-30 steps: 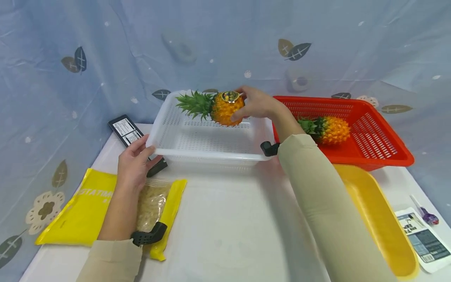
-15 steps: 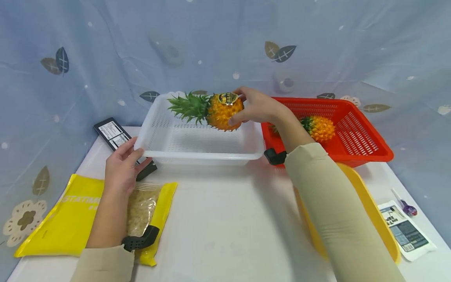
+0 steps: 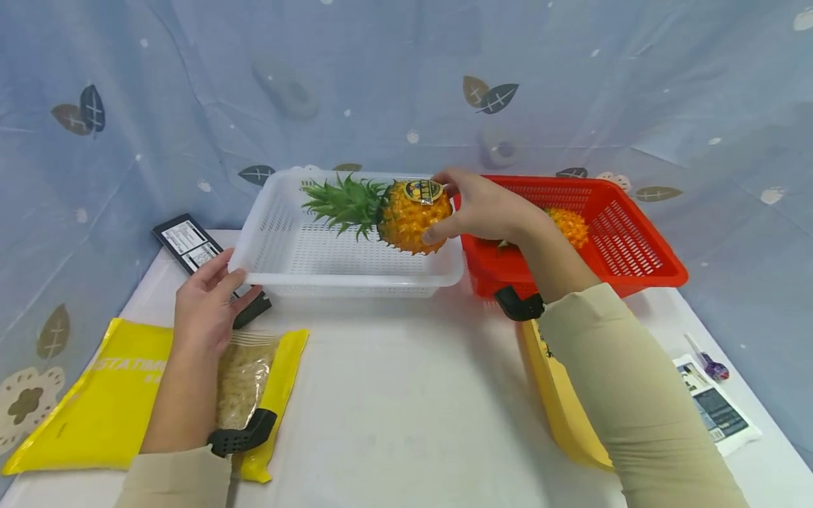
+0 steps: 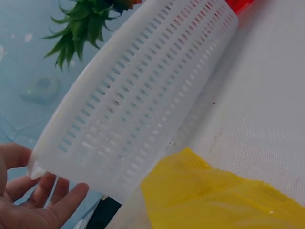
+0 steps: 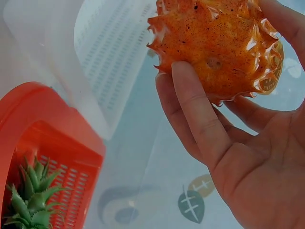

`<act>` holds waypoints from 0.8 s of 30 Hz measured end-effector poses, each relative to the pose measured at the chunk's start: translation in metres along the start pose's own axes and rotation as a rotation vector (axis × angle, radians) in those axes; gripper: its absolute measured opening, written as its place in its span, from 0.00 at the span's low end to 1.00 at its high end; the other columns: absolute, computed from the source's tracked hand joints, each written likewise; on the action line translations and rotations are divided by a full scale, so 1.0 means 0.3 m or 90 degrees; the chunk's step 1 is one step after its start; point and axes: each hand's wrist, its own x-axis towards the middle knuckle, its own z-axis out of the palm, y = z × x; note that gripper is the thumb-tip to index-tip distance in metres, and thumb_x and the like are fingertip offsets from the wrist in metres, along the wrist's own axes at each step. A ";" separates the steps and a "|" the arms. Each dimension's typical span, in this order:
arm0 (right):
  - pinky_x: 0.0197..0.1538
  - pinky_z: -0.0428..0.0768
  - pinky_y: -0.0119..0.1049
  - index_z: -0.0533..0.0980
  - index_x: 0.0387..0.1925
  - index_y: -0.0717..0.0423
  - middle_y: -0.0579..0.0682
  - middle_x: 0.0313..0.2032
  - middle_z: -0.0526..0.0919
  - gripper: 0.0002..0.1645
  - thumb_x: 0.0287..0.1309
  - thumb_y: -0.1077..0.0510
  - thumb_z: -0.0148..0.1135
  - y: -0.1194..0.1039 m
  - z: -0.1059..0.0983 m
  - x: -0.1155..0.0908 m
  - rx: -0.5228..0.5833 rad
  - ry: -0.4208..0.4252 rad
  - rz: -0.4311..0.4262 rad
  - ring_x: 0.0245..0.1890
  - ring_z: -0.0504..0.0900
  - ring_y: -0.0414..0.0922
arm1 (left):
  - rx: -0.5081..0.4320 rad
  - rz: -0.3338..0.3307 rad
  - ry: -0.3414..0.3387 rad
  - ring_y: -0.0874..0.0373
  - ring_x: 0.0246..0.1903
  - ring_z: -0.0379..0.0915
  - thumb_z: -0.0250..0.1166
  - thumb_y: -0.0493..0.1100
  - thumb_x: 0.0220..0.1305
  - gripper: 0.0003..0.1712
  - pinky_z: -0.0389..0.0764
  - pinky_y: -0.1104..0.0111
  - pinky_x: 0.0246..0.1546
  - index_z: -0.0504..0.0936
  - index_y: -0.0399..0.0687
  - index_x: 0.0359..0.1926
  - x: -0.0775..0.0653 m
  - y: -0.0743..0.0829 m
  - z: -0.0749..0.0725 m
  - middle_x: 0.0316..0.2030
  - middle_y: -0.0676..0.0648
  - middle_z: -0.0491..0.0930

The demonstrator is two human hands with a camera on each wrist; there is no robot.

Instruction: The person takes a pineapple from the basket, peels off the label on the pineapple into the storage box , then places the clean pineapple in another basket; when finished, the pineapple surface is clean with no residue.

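Note:
My right hand (image 3: 485, 208) grips a small orange pineapple (image 3: 409, 222) by its base, leaves pointing left. In the head view the fruit overlaps the right part of a white perforated basket (image 3: 349, 281). The right wrist view shows fingers (image 5: 198, 102) curled round the spiky fruit. At the basket's near left corner, my left hand (image 3: 206, 300) holds the rim, thumb on top and fingers underneath in the left wrist view. A second pineapple (image 3: 567, 227) lies in the red basket (image 3: 625, 247) at the right, partly hidden by my right arm.
A yellow tray (image 3: 565, 416) lies under my right forearm. Beyond it are a white packet (image 3: 714, 409) and a purple lollipop (image 3: 715, 369). Beside my left arm sit a yellow pouch (image 3: 95, 409), a clear-windowed yellow bag (image 3: 248, 381) and a black labelled box (image 3: 190, 243).
The pineapple in my right hand has moved rightward and slightly nearer relative to the white basket. The left hand stays on the rim. The head view has turned a little to the right.

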 end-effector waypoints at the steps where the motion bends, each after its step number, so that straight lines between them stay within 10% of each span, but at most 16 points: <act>1: 0.60 0.81 0.51 0.60 0.76 0.43 0.50 0.73 0.66 0.55 0.50 0.43 0.76 0.003 -0.001 -0.008 -0.001 0.002 -0.004 0.63 0.72 0.49 | -0.002 0.001 -0.003 0.54 0.63 0.68 0.65 0.43 0.73 0.36 0.85 0.68 0.44 0.66 0.59 0.78 0.001 -0.001 0.001 0.67 0.54 0.69; 24: 0.58 0.84 0.48 0.64 0.72 0.49 0.49 0.61 0.75 0.53 0.46 0.53 0.79 0.038 0.037 -0.209 -0.027 0.024 -0.065 0.54 0.79 0.48 | -0.033 0.006 -0.011 0.54 0.64 0.70 0.67 0.40 0.71 0.37 0.88 0.69 0.40 0.67 0.55 0.77 0.001 -0.007 -0.003 0.66 0.54 0.72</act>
